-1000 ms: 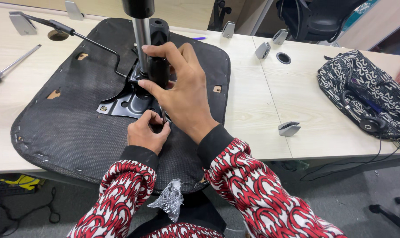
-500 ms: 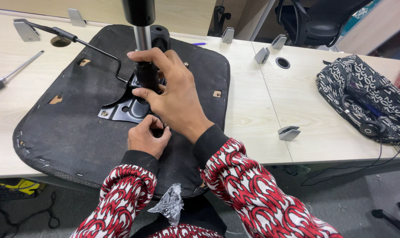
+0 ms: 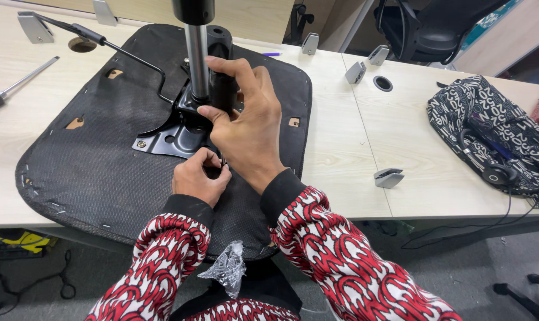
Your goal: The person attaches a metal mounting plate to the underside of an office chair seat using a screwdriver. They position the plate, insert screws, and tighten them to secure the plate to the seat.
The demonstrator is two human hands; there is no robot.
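Note:
A black office-chair seat base (image 3: pixel 97 154) lies upside down on the pale wooden desk (image 3: pixel 340 142). A black metal mechanism plate (image 3: pixel 168 139) with a chrome gas column (image 3: pixel 197 65) stands bolted at its middle. My right hand (image 3: pixel 245 125) wraps around the black housing beside the column. My left hand (image 3: pixel 201 178) sits just below the plate's near corner, fingers pinched on something small that is hidden by the fingers. A black lever rod (image 3: pixel 127 50) runs from the mechanism to the upper left.
A screwdriver (image 3: pixel 17 86) lies at the desk's left edge. A patterned black-and-white bag (image 3: pixel 495 131) with headphones (image 3: pixel 495 172) rests on the right. Small grey brackets (image 3: pixel 389 177) dot the desk. A crumpled plastic wrapper (image 3: pixel 225 270) sits on my lap. A black chair (image 3: pixel 424 30) stands behind.
My hands hold the same positions; the left hand's fingers shift slightly at the plate's corner. The view has drifted a little.

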